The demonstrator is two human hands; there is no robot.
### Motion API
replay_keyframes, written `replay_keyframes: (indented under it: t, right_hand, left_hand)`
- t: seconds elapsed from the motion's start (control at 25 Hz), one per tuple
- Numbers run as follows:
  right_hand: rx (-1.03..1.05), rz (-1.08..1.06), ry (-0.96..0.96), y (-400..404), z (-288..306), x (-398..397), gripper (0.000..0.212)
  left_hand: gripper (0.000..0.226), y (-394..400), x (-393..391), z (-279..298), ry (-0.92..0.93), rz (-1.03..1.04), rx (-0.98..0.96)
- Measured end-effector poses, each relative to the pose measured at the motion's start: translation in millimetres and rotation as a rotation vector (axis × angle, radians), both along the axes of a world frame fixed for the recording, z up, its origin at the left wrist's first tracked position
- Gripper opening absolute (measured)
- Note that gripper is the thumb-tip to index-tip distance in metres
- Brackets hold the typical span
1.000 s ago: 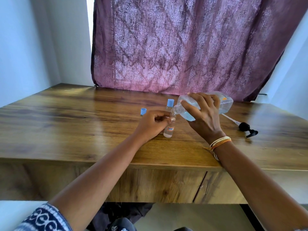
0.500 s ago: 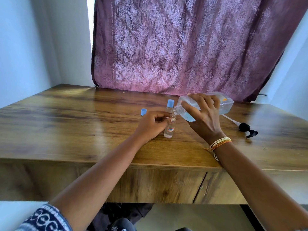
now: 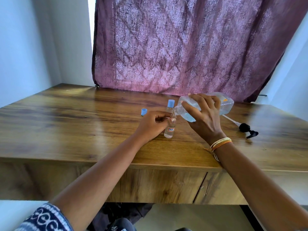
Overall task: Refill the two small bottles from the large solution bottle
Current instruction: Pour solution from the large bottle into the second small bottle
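On the wooden table [image 3: 66,124], little has changed: the right hand [image 3: 205,119] still tilts the large bottle [image 3: 225,104] over the open small bottle [image 3: 169,130] at 12 o'clock, gripped by the left hand [image 3: 152,125] (filling continues).

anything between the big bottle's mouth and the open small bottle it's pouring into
Nothing visible. The right hand tilts the big bottle so its mouth sits right over the neck of the open small bottle, which the left hand pinches near the top. The capped bottle stands just behind, out of the path.
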State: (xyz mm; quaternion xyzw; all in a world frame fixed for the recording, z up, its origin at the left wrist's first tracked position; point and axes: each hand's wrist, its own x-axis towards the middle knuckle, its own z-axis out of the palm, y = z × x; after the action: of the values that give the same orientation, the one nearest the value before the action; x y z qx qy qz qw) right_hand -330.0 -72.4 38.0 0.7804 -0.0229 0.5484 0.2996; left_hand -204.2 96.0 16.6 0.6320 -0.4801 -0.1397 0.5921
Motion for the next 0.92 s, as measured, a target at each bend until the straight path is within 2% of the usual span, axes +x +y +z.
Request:
replay_keyframes:
  t: [0.28, 0.48, 0.64, 0.92]
  right_hand:
    - [-0.007, 0.001, -0.001, -0.6, -0.6, 0.7, 0.043]
    - [-0.005, -0.007, 0.008, -1.0, -1.8, 0.7, 0.050]
    - [-0.001, -0.001, 0.010, -0.6, -2.1, 0.5, 0.047]
    - [0.048, 0.000, 0.025, -3.2, -4.3, 1.0, 0.049]
  left_hand:
    - [0.019, -0.6, -0.1, -0.4, -0.006, 0.003, 0.000]
    - [0.012, -1.2, 2.1, -3.5, -0.003, -0.007, -0.004]
    - [0.022, -2.8, 3.7, -4.9, 0.006, -0.008, 0.004]
    - [0.013, -0.7, 2.0, -2.9, 0.014, -0.025, -0.009]
